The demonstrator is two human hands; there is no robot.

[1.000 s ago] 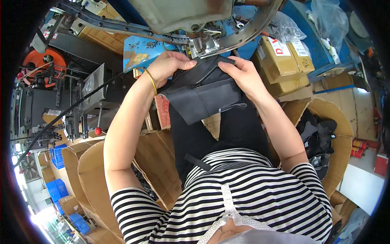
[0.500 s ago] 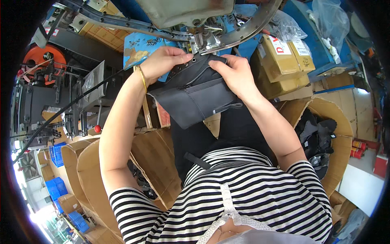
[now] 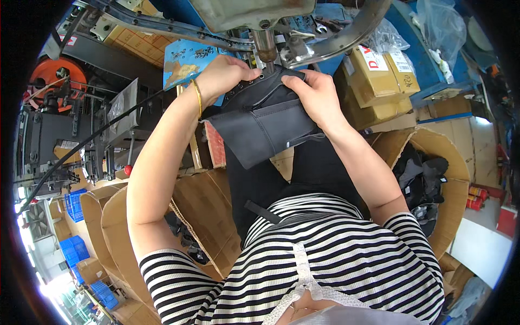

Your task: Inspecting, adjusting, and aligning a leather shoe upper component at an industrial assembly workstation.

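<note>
A black boot upper [image 3: 260, 132] with metal eyelets along its edge hangs between my hands, its broad panel draping over my lap. My left hand [image 3: 221, 81] pinches the eyelet edge at the left, thumb and fingers closed on it. On the other side my right hand [image 3: 318, 97] grips the upper, thumb on top and fingers tucked underneath. Directly beyond the edge is the metal punch [image 3: 264, 46] of an eyelet-setting machine [image 3: 252, 13]. The edge sits at a narrow post under that punch. A curved metal rail [image 3: 346, 43] runs to the punch's right.
A blue plate with loose eyelets [image 3: 187, 59] is behind my left hand. Taped cardboard boxes [image 3: 379, 81] stand at the right. Open cartons holding black pieces [image 3: 422, 179] flank my lap. More machinery [image 3: 49, 130] with an orange wheel [image 3: 59, 81] fills the left.
The curved rail's end has swung right, away from beneath the punch, which now shows plainly. My hands have shifted the upper slightly right, with the eyelet edge a little farther away.
</note>
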